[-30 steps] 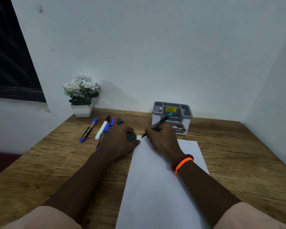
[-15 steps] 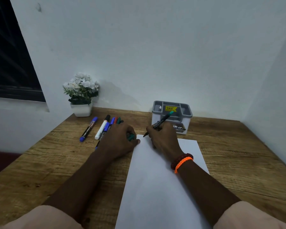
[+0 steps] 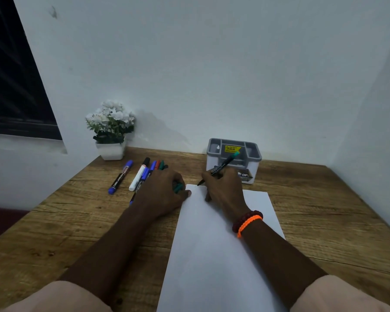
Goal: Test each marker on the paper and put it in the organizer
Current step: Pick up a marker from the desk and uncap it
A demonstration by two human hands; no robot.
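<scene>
A person sits at a wooden tabletop (image 3: 324, 221), seen from above the forearms. A white sheet of paper (image 3: 212, 255) lies lengthwise in front of them, running from 6 o'clock up toward the middle.

The right hand (image 3: 225, 188) rests on the paper's far end and pinches a green-ended marker (image 3: 223, 166) in a writing grip. The marker's long axis slants from its tip at about 8 o'clock, at the paper's top left corner, up to its green end at 2 o'clock. Whether the tip touches the paper, or has left a mark, is too small to tell.

The left hand (image 3: 164, 192) sits just beside the paper's left edge, its thumb at that edge, fingers curled around something green, probably the marker's cap (image 3: 178, 188).

The grey organizer (image 3: 234, 161) stands upright at 12 o'clock from the right hand, just beyond the paper's far edge, its open compartments facing up. The right hand is the nearer one to it, and the marker's green end already points that way.

The remaining markers (image 3: 140, 176) lie at 11 o'clock from the left hand, roughly parallel. A small pot of white flowers (image 3: 110, 129) stands behind them by the wall.
</scene>
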